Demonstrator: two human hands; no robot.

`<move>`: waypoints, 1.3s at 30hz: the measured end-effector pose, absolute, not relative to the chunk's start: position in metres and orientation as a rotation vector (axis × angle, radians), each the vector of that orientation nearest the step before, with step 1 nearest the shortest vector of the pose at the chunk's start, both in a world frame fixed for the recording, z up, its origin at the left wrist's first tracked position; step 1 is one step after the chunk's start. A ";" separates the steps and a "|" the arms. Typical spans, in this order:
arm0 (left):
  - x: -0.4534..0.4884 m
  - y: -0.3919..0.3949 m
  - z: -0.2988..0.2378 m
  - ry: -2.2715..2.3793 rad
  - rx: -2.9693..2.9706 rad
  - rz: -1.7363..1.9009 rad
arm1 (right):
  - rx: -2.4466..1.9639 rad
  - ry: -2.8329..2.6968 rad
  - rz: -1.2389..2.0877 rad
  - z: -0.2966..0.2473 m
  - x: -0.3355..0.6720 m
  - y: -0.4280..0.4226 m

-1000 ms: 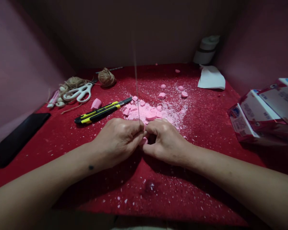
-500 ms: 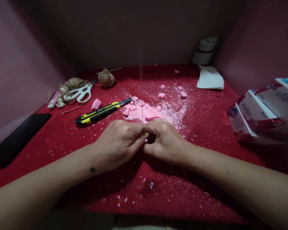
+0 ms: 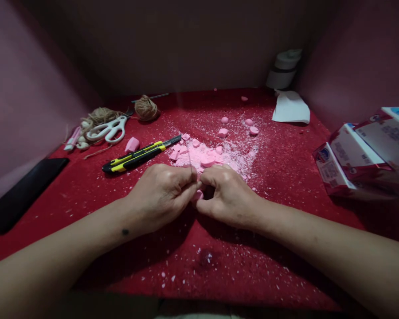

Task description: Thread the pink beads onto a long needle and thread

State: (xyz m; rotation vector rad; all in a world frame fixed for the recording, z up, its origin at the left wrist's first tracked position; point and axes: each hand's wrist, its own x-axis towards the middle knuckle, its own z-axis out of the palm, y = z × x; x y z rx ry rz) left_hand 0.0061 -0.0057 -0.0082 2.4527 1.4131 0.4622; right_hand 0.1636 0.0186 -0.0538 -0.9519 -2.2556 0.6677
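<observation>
My left hand (image 3: 168, 190) is closed, its thumb and fingers pinched on a thin, needle-like metal tool (image 3: 190, 160) that sticks up and leans slightly left. Fingertip to fingertip with it, my right hand (image 3: 228, 195) curls round a small pink soap piece (image 3: 199, 194), mostly hidden by the fingers. Just beyond both hands lies a heap of pink soap shavings and chunks (image 3: 202, 155). A yellow and black utility knife (image 3: 136, 158) rests left of the heap, blade out.
White-handled scissors (image 3: 108, 130), a ball of twine (image 3: 146, 108) and a pink soap block (image 3: 132, 145) lie at left, near a black flat case (image 3: 23, 195). Soap boxes (image 3: 355, 155) stand at right. White paper (image 3: 291, 107) and a white bottle (image 3: 283, 68) are at the back right.
The thin tool's upper end has tipped left from upright, and my left fingers have shifted slightly left. More of the pink soap piece shows between my hands.
</observation>
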 end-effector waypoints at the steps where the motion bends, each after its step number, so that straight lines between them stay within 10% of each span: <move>1: 0.006 -0.006 -0.007 1.418 2.451 0.451 | -0.951 -2.247 0.675 -0.054 0.163 0.019; 39: 0.005 -0.020 0.012 1.370 2.368 0.799 | -0.972 -2.267 0.703 -0.051 0.165 0.017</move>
